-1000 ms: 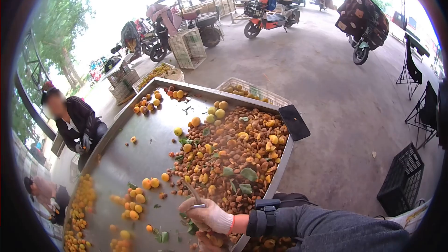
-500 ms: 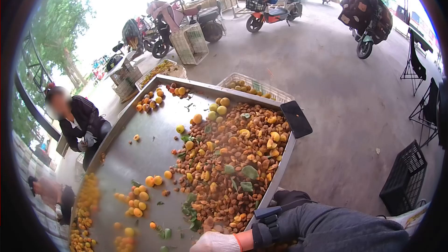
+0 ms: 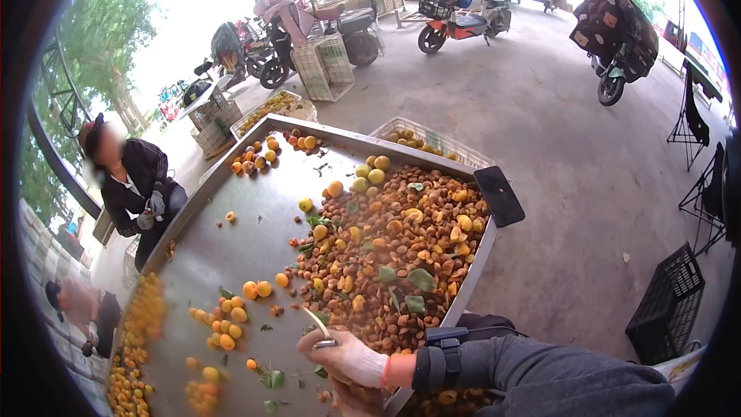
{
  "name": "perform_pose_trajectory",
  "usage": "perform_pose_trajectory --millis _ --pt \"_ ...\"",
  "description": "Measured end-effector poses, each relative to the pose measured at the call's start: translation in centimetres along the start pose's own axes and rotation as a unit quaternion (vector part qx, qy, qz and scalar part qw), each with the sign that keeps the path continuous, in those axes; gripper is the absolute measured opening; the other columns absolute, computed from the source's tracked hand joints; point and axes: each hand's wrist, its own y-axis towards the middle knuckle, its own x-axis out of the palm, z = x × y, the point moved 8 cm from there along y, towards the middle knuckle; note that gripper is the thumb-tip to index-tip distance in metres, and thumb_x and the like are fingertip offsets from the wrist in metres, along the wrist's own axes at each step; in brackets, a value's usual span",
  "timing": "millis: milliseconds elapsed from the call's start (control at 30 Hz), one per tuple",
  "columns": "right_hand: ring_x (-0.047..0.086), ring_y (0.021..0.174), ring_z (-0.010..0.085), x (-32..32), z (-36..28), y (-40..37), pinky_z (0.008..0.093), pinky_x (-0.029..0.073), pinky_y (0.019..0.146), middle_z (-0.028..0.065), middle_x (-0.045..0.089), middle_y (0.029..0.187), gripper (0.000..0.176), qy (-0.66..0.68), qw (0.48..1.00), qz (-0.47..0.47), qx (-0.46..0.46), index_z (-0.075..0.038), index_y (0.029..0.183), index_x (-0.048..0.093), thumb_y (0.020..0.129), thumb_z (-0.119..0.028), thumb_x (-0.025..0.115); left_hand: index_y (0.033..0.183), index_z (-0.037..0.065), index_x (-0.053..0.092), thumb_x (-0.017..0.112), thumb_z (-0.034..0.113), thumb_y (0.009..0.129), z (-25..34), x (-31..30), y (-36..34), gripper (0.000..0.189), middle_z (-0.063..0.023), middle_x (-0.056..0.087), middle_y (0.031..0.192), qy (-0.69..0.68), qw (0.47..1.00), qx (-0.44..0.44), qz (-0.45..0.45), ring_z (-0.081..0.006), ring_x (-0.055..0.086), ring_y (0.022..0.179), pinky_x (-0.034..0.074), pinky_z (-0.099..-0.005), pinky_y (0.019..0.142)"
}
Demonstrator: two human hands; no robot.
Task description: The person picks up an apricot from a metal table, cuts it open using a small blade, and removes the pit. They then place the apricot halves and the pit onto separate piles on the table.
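Note:
My right hand (image 3: 351, 357) wears a white knit glove and is closed around a small tool (image 3: 318, 326) with a thin, pale curved blade and a metal part. Just beneath it, at the bottom edge, my left hand (image 3: 356, 400) shows only in part; its fingers are hidden. Both are over the near end of a metal table (image 3: 255, 243). Beyond them lies a heap of split apricots and brown pits (image 3: 386, 251) mixed with green leaves. Whole apricots (image 3: 229, 323) sit in loose groups on the bare metal to the left.
A phone (image 3: 499, 196) rests on the table's right rim. Crates of fruit (image 3: 432, 141) stand behind the table, and a black crate (image 3: 668, 305) is on the floor at right. Two people sit along the left side. Scooters (image 3: 463, 19) are parked farther back.
My right hand has risen slightly and turned, bringing the curved tool into view. Part of my left hand now shows below it. The whole view has shifted a little.

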Motion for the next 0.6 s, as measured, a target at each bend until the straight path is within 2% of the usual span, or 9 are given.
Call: perform_pose_trajectory --millis 67,133,200,233,300,333,367,433,600 --pt "0.056 0.062 0.0107 3.2 -2.1 -2.5 0.0232 0.045 0.051 0.0021 0.061 0.079 0.027 -0.208 0.912 -0.073 -0.347 -0.006 0.114 0.061 0.087 -0.010 0.056 0.128 0.011 0.054 0.054 0.038 0.095 -0.1 0.2 0.6 0.043 -0.0139 0.061 0.116 0.003 1.000 0.009 -0.004 -0.0265 0.061 0.101 0.054 -0.0413 0.078" --pt "0.062 0.064 0.0294 7.8 -2.4 -7.3 0.0368 0.050 0.058 0.0098 0.066 0.077 0.026 -0.432 0.775 -0.157 -0.434 -0.014 0.097 0.068 0.072 -0.010 0.066 0.129 0.011 0.054 0.053 0.037 0.095 -0.2 1.1 1.6 0.043 -0.0143 0.060 0.117 0.002 1.000 0.020 -0.011 -0.0268 0.061 0.102 0.054 -0.0418 0.078" --pt "0.061 0.061 0.0291 10.2 0.7 -9.0 0.0359 0.049 0.055 0.0104 0.064 0.074 0.024 -0.576 0.639 -0.295 -0.415 -0.012 0.096 0.068 0.072 -0.010 0.064 0.130 0.011 0.054 0.053 0.037 0.095 -0.3 2.0 2.5 0.044 -0.0146 0.060 0.118 0.006 0.999 0.029 -0.021 -0.0271 0.061 0.103 0.054 -0.0422 0.079" --pt "0.061 0.060 0.0267 10.1 0.4 -9.2 0.0365 0.048 0.052 0.0105 0.065 0.074 0.015 -0.554 0.634 -0.299 -0.450 -0.011 0.093 0.068 0.079 -0.014 0.062 0.131 0.011 0.054 0.053 0.036 0.095 -0.5 2.0 2.6 0.044 -0.0148 0.060 0.119 0.009 0.999 0.031 -0.020 -0.0273 0.061 0.103 0.054 -0.0425 0.079" --pt "0.063 0.098 0.0165 6.2 1.5 -5.6 0.0295 0.050 0.085 0.0114 0.067 0.098 0.030 -0.566 0.695 -0.179 -0.405 -0.006 0.117 0.061 0.087 -0.005 0.057 0.132 0.011 0.053 0.053 0.036 0.095 -1.1 0.1 1.2 0.044 -0.0152 0.060 0.120 0.017 0.999 0.030 0.016 -0.0276 0.061 0.104 0.054 -0.0429 0.080" --pt "0.066 0.087 0.0188 4.0 -2.0 -4.9 0.0299 0.053 0.075 0.0120 0.068 0.095 0.033 -0.309 0.837 -0.185 -0.412 -0.007 0.117 0.062 0.085 -0.001 0.058 0.132 0.011 0.053 0.053 0.036 0.095 -1.4 -2.3 -0.8 0.044 -0.0154 0.060 0.121 0.029 0.998 0.023 0.055 -0.0277 0.061 0.105 0.054 -0.0431 0.080" --pt "0.062 0.088 0.0157 1.7 -6.7 -4.0 0.0304 0.051 0.079 0.0028 0.064 0.098 0.033 -0.330 0.894 -0.005 -0.303 -0.004 0.111 0.063 0.078 0.000 0.066 0.133 0.011 0.053 0.053 0.035 0.096 -1.7 -8.3 -9.4 0.045 -0.0156 0.060 0.121 0.064 0.984 -0.019 0.166 -0.0279 0.061 0.105 0.055 -0.0434 0.080" --pt "0.059 0.083 0.0083 0.1 -6.9 -3.4 0.0266 0.051 0.072 0.0010 0.062 0.092 0.027 -0.240 0.956 0.056 -0.161 -0.004 0.110 0.063 0.083 0.000 0.063 0.127 0.012 0.053 0.058 0.047 0.093 -3.3 -11.0 -11.1 0.050 -0.0110 0.063 0.095 -0.326 0.903 -0.030 0.278 -0.0237 0.065 0.083 0.056 -0.0362 0.076" --pt "0.056 0.072 0.0056 0.4 -2.3 -2.4 0.0229 0.049 0.064 -0.0011 0.063 0.089 0.029 -0.400 0.913 -0.029 -0.077 -0.007 0.113 0.064 0.084 -0.004 0.065 0.130 0.010 0.051 0.051 0.049 0.095 -3.1 -10.0 -10.8 0.052 -0.0133 0.063 0.103 -0.338 0.901 -0.021 0.271 -0.0253 0.064 0.090 0.056 -0.0382 0.082"
